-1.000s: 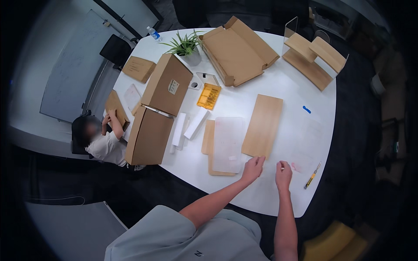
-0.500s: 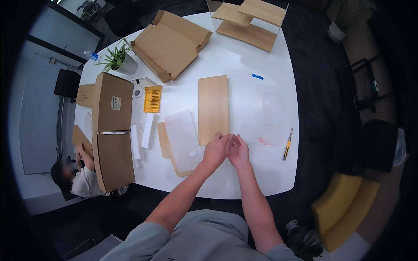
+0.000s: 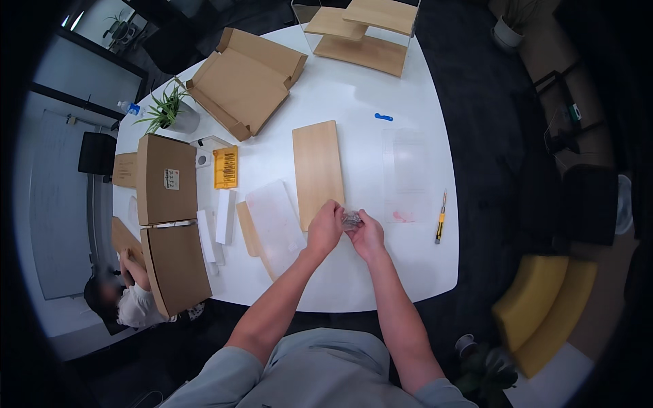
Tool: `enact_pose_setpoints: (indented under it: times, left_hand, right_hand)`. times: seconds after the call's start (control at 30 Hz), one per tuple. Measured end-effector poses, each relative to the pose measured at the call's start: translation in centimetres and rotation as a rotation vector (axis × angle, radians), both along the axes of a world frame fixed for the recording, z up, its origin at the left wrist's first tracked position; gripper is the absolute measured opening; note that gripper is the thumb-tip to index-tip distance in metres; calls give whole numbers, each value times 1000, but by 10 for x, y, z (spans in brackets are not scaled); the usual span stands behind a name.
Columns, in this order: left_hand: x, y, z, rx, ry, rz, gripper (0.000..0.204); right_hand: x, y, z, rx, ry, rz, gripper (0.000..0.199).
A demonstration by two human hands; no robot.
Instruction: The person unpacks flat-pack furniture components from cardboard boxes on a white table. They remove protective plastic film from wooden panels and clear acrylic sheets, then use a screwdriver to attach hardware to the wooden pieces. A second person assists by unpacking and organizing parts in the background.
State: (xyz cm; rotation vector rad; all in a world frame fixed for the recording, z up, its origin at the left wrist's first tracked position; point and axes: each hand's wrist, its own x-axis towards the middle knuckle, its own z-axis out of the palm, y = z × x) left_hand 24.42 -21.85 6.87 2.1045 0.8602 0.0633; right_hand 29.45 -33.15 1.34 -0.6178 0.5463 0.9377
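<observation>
Between my two hands is a small clear plastic bag [image 3: 351,219] with greyish bits inside, likely metal but too small to name. My left hand [image 3: 326,228] pinches one side of it, and my right hand [image 3: 368,237] grips the other. Just beyond the fingers lies a flat wooden board [image 3: 317,166]. Left of my left forearm, a translucent sheet [image 3: 275,221] rests partly over another wooden piece [image 3: 250,230]. To the right of my hands are clear panels [image 3: 406,170] with a reddish mark near the lower end. A yellow-handled screwdriver [image 3: 440,221] lies near the table's right edge.
An open cardboard tray [image 3: 241,81], a potted plant [image 3: 170,112] and a wooden shelf unit [image 3: 360,56] stand farther back. At left are cardboard boxes [image 3: 170,265], white bars [image 3: 224,217] and an orange bit case [image 3: 226,166]. A co-worker [image 3: 136,299] handles a board beyond the boxes.
The view has shifted slightly, so the table's things appear farther left. My hands have parted a little, and the bag between them now shows clearly.
</observation>
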Motion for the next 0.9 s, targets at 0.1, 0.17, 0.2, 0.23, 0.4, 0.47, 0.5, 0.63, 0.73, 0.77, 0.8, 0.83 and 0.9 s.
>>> enact_pose_setpoints:
  times: [0.1,0.17,0.2,0.23,0.4,0.47,0.5,0.63,0.73,0.77,0.8,0.83,0.9]
  left_hand:
    - [-2,7,-6,-42,-30,-47,13]
    - [-2,6,-5,-28,-73,-115,13]
    - [-2,5,-4,-20,-94,-149,12]
    - [-1,4,-1,-14,-77,-188,13]
    - [11,1,6,19,-18,-256,15]
    - [14,2,6,44,25,-282,15]
    - [14,2,6,57,46,-296,15]
    - [16,8,12,-31,70,-292,16]
    - [14,11,4,-103,42,-244,18]
    - [13,11,2,-131,46,-223,19]
    - [12,12,1,-159,51,-202,20]
    - [12,11,4,-140,55,-214,20]
    - [6,6,13,-102,64,-239,20]
  right_hand:
    - [5,-1,9,-68,-108,86,24]
    - [6,-4,6,-73,-130,88,24]
    - [7,-5,5,-76,-142,89,24]
    - [8,-7,0,-57,-140,73,24]
    - [17,-6,-8,73,14,-25,21]
    - [18,-5,-15,88,32,-42,19]
    - [17,-5,-18,95,42,-51,19]
    - [18,-7,-21,56,117,-51,17]
    - [18,-8,-24,61,126,-57,17]
    - [18,-8,-23,60,112,-49,17]
    - [17,-8,-22,60,97,-40,16]
    - [17,-8,-25,70,116,-34,16]
    - [15,-9,-32,88,154,-22,16]
